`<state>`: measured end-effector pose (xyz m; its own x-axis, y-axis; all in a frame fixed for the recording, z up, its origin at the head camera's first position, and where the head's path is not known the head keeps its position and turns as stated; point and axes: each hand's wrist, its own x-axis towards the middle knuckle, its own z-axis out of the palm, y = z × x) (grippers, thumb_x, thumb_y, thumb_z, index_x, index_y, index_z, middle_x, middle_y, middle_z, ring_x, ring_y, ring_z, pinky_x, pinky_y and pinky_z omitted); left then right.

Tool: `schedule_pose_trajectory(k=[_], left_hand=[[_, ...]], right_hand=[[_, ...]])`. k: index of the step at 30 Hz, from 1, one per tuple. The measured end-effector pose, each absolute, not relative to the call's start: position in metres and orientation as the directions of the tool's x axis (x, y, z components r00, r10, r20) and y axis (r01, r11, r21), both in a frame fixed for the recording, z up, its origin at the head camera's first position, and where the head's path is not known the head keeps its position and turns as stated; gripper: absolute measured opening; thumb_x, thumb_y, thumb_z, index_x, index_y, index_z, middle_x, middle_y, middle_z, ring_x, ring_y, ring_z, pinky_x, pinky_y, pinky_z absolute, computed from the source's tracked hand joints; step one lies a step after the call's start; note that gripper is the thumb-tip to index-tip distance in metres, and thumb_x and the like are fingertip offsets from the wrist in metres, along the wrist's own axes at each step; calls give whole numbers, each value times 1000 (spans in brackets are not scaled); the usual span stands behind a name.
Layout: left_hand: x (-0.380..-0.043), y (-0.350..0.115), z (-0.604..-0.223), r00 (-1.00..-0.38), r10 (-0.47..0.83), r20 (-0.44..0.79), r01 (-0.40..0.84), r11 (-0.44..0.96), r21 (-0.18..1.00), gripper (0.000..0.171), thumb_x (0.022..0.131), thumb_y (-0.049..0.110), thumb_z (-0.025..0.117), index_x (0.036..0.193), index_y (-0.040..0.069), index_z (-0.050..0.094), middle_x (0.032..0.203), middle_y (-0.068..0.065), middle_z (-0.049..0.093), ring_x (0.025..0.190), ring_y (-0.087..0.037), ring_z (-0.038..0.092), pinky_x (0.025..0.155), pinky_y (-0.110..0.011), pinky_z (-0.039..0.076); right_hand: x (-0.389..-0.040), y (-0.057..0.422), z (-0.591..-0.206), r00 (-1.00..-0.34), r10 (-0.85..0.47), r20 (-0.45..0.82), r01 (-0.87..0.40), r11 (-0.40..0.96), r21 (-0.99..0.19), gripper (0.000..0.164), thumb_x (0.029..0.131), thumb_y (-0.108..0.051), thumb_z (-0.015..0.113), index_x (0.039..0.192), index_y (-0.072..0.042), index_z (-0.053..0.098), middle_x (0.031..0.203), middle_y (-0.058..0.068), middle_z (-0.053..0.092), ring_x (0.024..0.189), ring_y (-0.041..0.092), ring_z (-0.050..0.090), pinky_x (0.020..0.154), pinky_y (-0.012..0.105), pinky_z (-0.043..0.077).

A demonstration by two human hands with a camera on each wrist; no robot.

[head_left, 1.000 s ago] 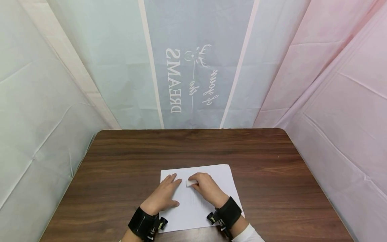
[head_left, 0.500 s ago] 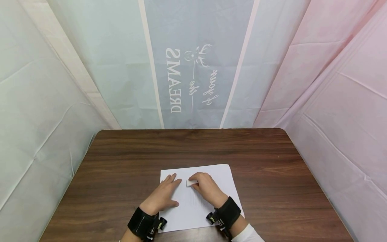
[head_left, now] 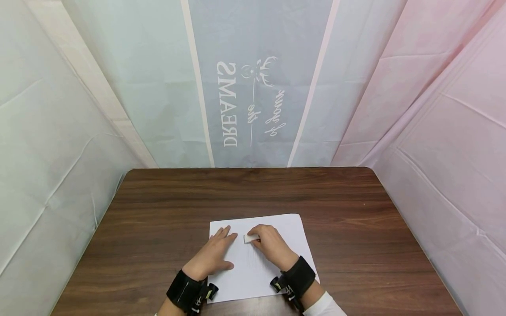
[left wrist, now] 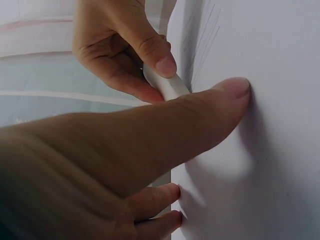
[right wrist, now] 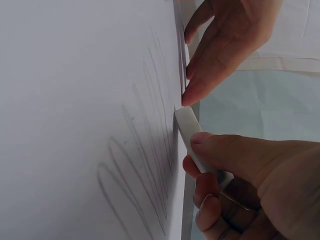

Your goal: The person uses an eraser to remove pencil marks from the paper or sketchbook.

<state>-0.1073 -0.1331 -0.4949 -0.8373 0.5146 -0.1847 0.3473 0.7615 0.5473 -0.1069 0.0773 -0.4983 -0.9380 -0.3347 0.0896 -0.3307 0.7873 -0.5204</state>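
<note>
A smooth, matt white eraser (head_left: 250, 238) is lying against plain matt paper (head_left: 276, 228) marked with grey pencil strokes, the paper is resting on a dark wood-grain desk (head_left: 336, 210) with a faint sheen, and creased, thin cloth-like sheeting (head_left: 435, 109) is hanging behind.

A dark brown wooden table (head_left: 336, 219) with rounded far corners fills the lower view. Thin plastic sheeting hangs close around it — a pale green sheet (head_left: 59, 131) on the left, a pink sheet (head_left: 442, 123) on the right. Behind the table hangs a grey-blue banner (head_left: 253, 87) with white sideways lettering and a small deer-antler emblem.
</note>
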Motion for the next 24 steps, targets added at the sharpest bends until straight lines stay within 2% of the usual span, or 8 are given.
schedule_pose_trajectory(k=[9,24], left_hand=[[-108,-133,-494,-842,506,-185,338,763,550,79,70,15,92,140,-1,57,156,-31,39,147,-52,34,114,-69,34],[-106,-133,-492,-837,517,-179,346,754,558,80,70,13,92,139,-2,56,156,-33,39,146,-53,34,115,-68,33]], right_hand=[[-107,78,-497,-946,-318,63,-301,791,-533,17,87,-4,77,104,-5,77,106,8,77,103,23,73,85,35,61],[-105,83,-497,-953,-302,41,-274,793,-544,16,87,-3,76,103,-5,76,106,9,77,100,23,73,79,30,62]])
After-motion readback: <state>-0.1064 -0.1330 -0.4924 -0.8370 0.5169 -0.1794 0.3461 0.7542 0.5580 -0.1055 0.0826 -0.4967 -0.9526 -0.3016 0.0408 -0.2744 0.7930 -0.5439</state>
